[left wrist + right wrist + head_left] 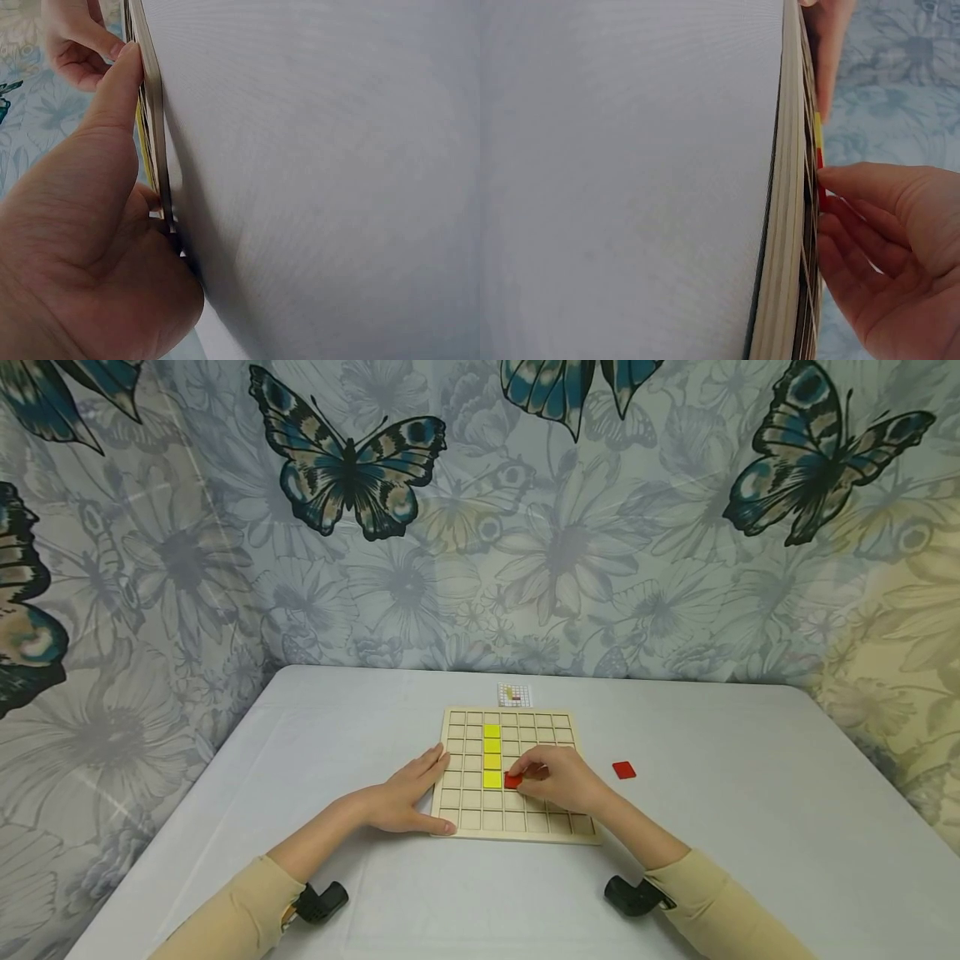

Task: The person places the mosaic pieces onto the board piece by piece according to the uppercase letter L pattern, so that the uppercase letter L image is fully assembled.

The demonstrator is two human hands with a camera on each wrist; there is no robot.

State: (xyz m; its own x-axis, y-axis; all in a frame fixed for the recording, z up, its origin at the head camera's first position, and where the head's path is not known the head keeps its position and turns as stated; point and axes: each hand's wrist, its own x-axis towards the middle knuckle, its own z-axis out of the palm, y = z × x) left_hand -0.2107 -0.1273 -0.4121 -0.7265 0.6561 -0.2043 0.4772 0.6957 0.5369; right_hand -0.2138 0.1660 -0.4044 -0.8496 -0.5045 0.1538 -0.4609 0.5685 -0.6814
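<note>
A pale wooden grid board (468, 820) lies flat on the table. Several yellow square tiles (492, 746) fill cells of one column, left of its middle. My left hand (401, 795) rests against the board's left side, fingers straight along the edge and thumb at the near left corner. With thumb and fingertips, my right hand (561, 779) pinches a red tile (512, 781) over the cell just right of the lowest yellow tile. The right wrist view shows that red tile (822, 191) low at the board's surface, under the fingertips.
A second red tile (624, 770) lies on the white table (697, 735) to the right of the board. Beyond the board's far edge is a small card (514, 695) printed with a coloured grid. Butterfly-patterned cloth (405, 585) hangs behind the table.
</note>
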